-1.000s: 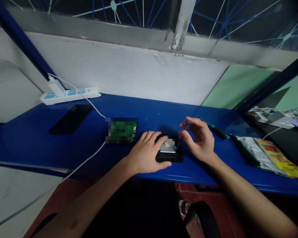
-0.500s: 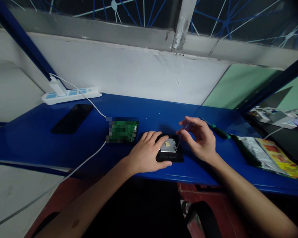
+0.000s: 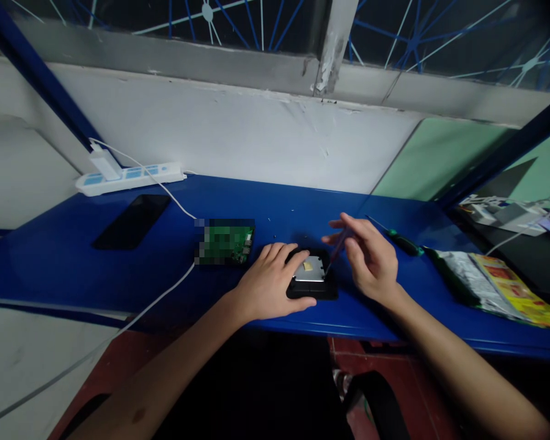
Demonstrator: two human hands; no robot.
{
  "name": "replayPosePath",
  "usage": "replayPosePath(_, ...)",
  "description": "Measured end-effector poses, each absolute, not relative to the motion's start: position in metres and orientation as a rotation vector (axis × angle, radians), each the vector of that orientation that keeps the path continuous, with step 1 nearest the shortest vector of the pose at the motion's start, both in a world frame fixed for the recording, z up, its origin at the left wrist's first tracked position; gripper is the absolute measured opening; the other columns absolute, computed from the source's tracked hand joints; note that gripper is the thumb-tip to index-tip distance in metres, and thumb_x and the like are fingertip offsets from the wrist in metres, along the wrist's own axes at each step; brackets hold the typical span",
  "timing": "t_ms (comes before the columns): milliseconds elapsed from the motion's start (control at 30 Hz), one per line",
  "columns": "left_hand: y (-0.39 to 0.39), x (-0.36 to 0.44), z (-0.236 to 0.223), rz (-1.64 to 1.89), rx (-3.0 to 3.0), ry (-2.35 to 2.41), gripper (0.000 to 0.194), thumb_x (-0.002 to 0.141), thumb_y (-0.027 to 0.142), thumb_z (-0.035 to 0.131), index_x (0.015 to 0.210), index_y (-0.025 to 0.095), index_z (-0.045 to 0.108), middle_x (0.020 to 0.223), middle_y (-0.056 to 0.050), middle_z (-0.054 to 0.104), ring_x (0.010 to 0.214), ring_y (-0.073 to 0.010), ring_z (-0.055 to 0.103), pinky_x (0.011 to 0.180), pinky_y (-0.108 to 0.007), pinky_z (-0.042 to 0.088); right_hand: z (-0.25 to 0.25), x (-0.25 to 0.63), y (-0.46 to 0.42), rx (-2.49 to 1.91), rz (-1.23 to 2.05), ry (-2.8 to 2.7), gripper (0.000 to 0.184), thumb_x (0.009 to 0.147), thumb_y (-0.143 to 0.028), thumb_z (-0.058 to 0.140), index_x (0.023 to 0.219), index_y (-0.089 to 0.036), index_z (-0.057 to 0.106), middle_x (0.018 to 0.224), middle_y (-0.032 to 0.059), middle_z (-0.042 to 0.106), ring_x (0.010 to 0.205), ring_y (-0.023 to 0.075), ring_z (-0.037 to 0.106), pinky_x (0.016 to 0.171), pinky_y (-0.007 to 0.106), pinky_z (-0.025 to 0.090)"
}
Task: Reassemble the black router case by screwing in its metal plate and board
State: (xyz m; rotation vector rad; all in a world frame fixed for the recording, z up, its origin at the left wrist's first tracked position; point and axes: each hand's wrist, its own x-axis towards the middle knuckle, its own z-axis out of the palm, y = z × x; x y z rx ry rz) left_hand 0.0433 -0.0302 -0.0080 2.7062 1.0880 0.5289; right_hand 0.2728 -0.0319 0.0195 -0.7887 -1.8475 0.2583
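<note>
My left hand (image 3: 268,284) lies across the left part of a black case (image 3: 312,292), gripping it with the thumb along the near edge and the fingers over the far side. Set in the case is a silver metal plate (image 3: 312,274) with a small yellowish pad (image 3: 308,266) on it. A thin screwdriver (image 3: 337,249) with a purplish, see-through handle is held in the fingers of my right hand (image 3: 369,253). Tilted, its tip points down at the plate's right edge; whether it sits in a screw is too small to see.
Left of the case is a green circuit board (image 3: 227,244), partly pixelated, with a white cable. Farther left lie a black phone (image 3: 132,221) and a power strip (image 3: 132,177). At right are a green-handled screwdriver (image 3: 404,242) and a shiny packet (image 3: 499,287). Tiny screws lie behind the case.
My right fingers have shifted on the screwdriver's handle, and the index finger is straighter. The left hand and the case stay in place.
</note>
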Motion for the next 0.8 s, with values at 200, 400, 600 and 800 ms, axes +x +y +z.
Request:
replayPosePath(200, -0.0299, 0.0445, -0.0068, 0.525, 2.706, 1.088, 0.085, 0.08, 0.067, 0.067, 0.144, 0.017, 0.043, 0.145, -0.016, 0.048, 0.132, -0.0372, 0.043, 0.111, -0.053, 0.036, 0.0115, 0.2744, -0.0263, -0.818, 0.125, -1.763, 0.054, 0.084, -0.017, 0.073, 0.134, -0.032, 0.057, 0.094, 0.0042, 0.06, 0.081, 0.0205, 0.063, 0.066, 0.04, 0.059)
replayPosePath(400, -0.0297, 0.044, -0.0094, 0.552, 2.705, 1.085, 0.084, 0.08, 0.067, 0.067, 0.143, 0.018, 0.044, 0.145, -0.016, 0.048, 0.133, -0.0365, 0.044, 0.112, -0.053, 0.035, 0.0147, 0.275, -0.0267, -0.749, 0.169, -1.825, 0.045, 0.089, -0.021, 0.067, 0.132, -0.03, 0.058, 0.101, 0.006, 0.059, 0.08, 0.0202, 0.065, 0.064, 0.039, 0.057)
replayPosePath(600, -0.0297, 0.0433, -0.0097, 0.541, 2.707, 1.086, 0.083, 0.08, 0.069, 0.065, 0.143, 0.019, 0.044, 0.146, -0.016, 0.047, 0.133, -0.0374, 0.044, 0.111, -0.054, 0.036, 0.0145, 0.274, -0.0299, -0.744, 0.292, -1.826, 0.043, 0.097, -0.024, 0.053, 0.139, -0.03, 0.054, 0.113, 0.0083, 0.06, 0.082, 0.02, 0.07, 0.067, 0.041, 0.059)
replayPosePath(800, -0.0299, 0.0432, -0.0083, 0.525, 2.706, 1.093, 0.084, 0.081, 0.07, 0.064, 0.144, 0.018, 0.044, 0.146, -0.016, 0.047, 0.133, -0.0372, 0.043, 0.112, -0.054, 0.035, 0.017, 0.2719, -0.0324, -0.798, 0.302, -1.829, 0.046, 0.101, -0.02, 0.043, 0.145, -0.03, 0.048, 0.122, 0.0091, 0.066, 0.083, 0.0186, 0.072, 0.077, 0.043, 0.061)
